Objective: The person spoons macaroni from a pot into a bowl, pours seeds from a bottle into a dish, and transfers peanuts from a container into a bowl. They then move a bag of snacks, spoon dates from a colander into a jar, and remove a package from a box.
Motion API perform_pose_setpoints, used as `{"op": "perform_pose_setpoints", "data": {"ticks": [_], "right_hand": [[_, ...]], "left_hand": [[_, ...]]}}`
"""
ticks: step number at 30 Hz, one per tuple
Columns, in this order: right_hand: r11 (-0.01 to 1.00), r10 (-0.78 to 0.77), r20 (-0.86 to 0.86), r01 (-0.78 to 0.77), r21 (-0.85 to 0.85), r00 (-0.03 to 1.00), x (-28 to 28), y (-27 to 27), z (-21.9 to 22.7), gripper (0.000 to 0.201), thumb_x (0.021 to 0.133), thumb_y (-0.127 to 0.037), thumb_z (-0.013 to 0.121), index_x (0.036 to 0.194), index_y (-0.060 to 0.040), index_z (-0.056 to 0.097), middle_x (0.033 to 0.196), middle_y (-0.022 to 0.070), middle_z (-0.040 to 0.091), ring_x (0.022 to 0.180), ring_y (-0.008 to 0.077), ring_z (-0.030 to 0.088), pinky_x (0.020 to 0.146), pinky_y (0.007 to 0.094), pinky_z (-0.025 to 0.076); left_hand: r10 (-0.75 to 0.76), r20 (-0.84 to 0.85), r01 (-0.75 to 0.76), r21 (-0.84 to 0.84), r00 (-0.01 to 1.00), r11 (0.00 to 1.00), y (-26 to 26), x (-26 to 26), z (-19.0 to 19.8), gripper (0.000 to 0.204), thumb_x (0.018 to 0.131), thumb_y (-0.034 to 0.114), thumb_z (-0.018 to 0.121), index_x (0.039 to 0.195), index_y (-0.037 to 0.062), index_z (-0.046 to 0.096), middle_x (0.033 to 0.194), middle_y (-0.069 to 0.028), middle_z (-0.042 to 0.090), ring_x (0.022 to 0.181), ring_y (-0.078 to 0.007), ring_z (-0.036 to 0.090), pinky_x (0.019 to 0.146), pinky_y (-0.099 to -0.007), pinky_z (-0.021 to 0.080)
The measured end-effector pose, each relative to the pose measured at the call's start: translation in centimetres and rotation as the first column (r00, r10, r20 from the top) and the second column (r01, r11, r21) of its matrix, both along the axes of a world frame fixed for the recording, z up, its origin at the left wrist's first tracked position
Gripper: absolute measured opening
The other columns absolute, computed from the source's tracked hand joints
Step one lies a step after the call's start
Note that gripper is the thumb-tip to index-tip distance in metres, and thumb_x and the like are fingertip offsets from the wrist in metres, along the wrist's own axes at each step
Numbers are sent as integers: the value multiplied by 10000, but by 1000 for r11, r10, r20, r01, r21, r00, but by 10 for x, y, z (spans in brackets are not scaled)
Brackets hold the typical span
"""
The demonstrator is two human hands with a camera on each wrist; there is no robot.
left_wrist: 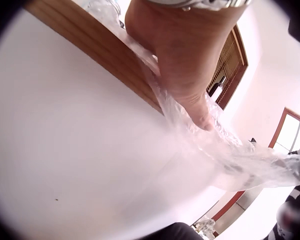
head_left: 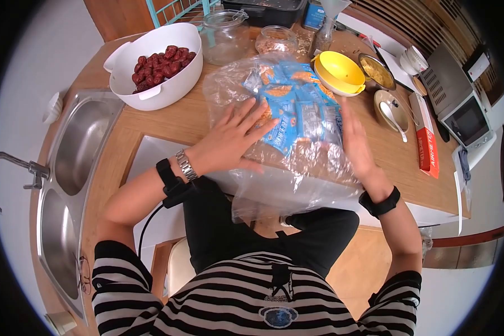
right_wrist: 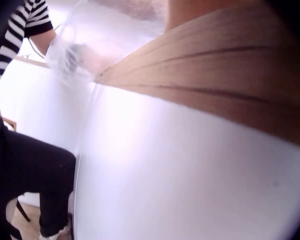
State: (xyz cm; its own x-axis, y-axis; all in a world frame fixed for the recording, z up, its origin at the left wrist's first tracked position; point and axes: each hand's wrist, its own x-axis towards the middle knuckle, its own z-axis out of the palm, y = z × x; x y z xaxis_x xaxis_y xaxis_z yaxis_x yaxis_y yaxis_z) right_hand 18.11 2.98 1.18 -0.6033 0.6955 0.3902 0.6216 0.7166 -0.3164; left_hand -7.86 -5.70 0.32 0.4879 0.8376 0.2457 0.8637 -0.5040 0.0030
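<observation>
A large clear plastic bag (head_left: pixel 297 185) lies on the wooden counter, its loose end hanging over the front edge. Inside are several blue snack packets (head_left: pixel 297 106) with orange-brown pictures. My left hand (head_left: pixel 227 140), fingers spread and straight, rests on the bag's left side and touches the packets. Along the right side of the bag, my right hand (head_left: pixel 357 140) lies with extended fingers against the plastic. In the left wrist view, the left hand (left_wrist: pixel 182 65) presses over crinkled plastic (left_wrist: pixel 230 155) at the counter edge. The right wrist view mostly shows the counter's wooden edge (right_wrist: pixel 215 75).
A white colander-like basin (head_left: pixel 179 84) of dark red dates (head_left: pixel 162 67) stands back left, beside glass jars (head_left: pixel 225 39). Yellow bowl (head_left: pixel 339 70), a bowl with spoon (head_left: pixel 391 112) and red-white box (head_left: pixel 427 145) are at right. A steel sink (head_left: pixel 78 151) is left.
</observation>
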Motion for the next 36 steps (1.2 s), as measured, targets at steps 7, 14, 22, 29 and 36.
{"op": "perform_pose_setpoints", "data": {"ticks": [7,14,22,29,36], "right_hand": [[871,270,274,-356,339,923,3,-8,8,529,655,-277,617,1150,-214,442,1288,60,301,1198,243,263,958,453,217],[913,391,271,-409,10,880,2,-12,5,398,735,-225,540,1123,-167,477,1231,33,392,1188,193,290,966,460,186],[919,374,34,-366,-146,927,2,-8,3,255,774,-178,512,1010,-89,551,1128,69,492,1166,227,329,981,444,158],[871,-77,-517,-194,-451,852,-16,4,-7,314,813,-252,519,653,8,594,526,45,508,499,53,382,466,214,338],[910,-229,-363,66,-409,903,-36,15,-5,255,797,-205,536,680,21,556,473,36,496,392,71,437,369,242,336]], "left_hand": [[-168,-22,164,-138,985,977,-8,-13,-1,1041,407,550,667,1271,155,241,1334,-156,123,1233,-337,83,984,-470,136],[-297,-409,263,-138,863,955,-33,-26,3,934,500,408,682,1278,177,222,1348,-87,140,1243,-243,138,987,-443,171],[-126,349,99,93,929,991,-49,-14,-32,448,754,94,494,1186,78,375,1250,-95,351,1157,-247,336,920,-348,322],[359,911,80,-381,201,921,-43,-29,-29,200,792,118,506,915,-31,556,842,-99,597,773,-145,564,697,-239,416],[586,801,-265,-543,123,797,-26,-27,-8,380,784,163,535,1100,-17,425,843,-125,578,788,-121,550,674,-207,400]]}}
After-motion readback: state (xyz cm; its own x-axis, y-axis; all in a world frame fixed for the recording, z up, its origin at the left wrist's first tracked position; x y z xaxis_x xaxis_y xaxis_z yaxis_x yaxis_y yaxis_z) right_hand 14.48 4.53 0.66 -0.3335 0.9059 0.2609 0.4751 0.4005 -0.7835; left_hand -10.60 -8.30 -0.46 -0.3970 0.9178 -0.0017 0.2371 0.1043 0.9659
